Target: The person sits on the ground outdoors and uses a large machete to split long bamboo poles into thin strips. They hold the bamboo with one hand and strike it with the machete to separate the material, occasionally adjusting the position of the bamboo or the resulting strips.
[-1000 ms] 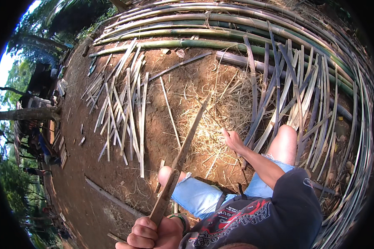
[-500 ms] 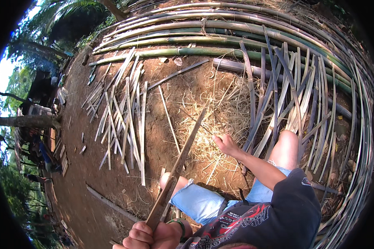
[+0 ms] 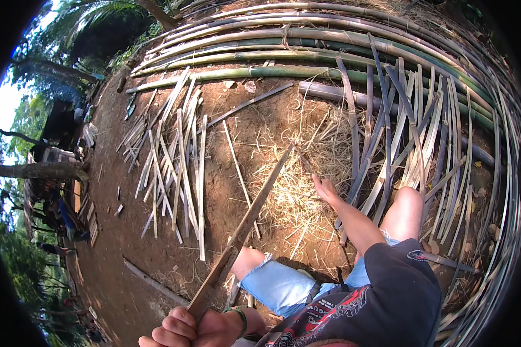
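My left hand point(image 3: 186, 328), low in the picture, is closed around the near end of a long brown bamboo strip point(image 3: 241, 234). The strip slants up and away, its far end over a heap of pale curled shavings point(image 3: 298, 194). Beyond my right knee's inner side, my right hand point(image 3: 325, 188) is closed on a thin, dark, narrow-bladed knife point(image 3: 305, 162). The blade points up and left, close to the strip's far end; whether they touch I cannot tell. The knife's handle is hidden in my fingers.
Split bamboo strips lie in a loose pile point(image 3: 176, 168) to the left and another point(image 3: 414, 127) to the right. Long bamboo poles point(image 3: 255, 72) stretch across the far side. A thin pole point(image 3: 156, 282) lies on the dirt at lower left. Thin strips point(image 3: 506, 191) curve along the right edge.
My right hand has moved slightly right and up, and the knife blade now points more steeply upward. My left hand has shifted a little left and down with the bamboo strip.
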`<state>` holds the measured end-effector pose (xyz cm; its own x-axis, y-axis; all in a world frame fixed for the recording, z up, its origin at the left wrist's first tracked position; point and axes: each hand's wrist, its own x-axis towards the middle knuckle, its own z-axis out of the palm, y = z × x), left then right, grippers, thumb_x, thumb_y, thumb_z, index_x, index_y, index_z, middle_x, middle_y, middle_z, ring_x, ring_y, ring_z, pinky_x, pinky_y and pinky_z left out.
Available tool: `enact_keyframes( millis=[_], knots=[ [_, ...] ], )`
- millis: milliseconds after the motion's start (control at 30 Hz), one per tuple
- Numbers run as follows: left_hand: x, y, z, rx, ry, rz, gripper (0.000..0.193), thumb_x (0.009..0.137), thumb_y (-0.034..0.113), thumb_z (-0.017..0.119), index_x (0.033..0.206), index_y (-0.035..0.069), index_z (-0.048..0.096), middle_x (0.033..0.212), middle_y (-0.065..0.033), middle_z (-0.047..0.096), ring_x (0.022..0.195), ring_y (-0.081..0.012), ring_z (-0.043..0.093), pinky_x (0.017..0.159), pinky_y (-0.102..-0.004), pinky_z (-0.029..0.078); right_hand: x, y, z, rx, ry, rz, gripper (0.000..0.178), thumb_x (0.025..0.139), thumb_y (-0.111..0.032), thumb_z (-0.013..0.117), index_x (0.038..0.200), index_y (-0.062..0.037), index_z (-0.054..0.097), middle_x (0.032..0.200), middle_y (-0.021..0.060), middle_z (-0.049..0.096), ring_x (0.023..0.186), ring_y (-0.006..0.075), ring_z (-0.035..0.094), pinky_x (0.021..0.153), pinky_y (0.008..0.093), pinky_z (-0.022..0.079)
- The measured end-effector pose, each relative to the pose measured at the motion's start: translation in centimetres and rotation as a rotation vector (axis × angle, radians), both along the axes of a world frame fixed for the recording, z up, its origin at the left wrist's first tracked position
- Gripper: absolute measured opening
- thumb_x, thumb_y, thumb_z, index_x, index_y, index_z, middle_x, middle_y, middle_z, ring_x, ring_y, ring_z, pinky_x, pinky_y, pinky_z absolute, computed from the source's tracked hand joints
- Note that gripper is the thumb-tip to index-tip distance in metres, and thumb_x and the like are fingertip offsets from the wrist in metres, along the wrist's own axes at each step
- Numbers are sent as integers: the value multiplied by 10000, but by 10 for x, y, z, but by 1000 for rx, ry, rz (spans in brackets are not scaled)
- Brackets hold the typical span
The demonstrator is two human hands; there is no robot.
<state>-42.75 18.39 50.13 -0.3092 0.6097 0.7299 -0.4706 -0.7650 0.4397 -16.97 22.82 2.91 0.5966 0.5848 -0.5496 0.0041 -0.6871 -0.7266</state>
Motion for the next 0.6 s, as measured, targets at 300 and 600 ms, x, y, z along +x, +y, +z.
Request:
enact_keyframes(
  millis=[300,600],
  knots=[
    [-3,60,14,484,244,-1108,424,1004,427,559,718,137,443,463,80,311,365,-28,225,401,-233,113,-42,-43,119,485,-17,287,673,992,-602,425,546,-98,423,474,-5,351,443,137,316,452,367,286],
    [18,85,24,652,278,-1420,416,988,320,593,647,134,445,494,110,310,380,-4,252,402,-221,117,3,-44,29,168,43,79,660,1022,-568,381,546,-110,385,497,-23,376,453,132,311,460,400,283]
  ],
)
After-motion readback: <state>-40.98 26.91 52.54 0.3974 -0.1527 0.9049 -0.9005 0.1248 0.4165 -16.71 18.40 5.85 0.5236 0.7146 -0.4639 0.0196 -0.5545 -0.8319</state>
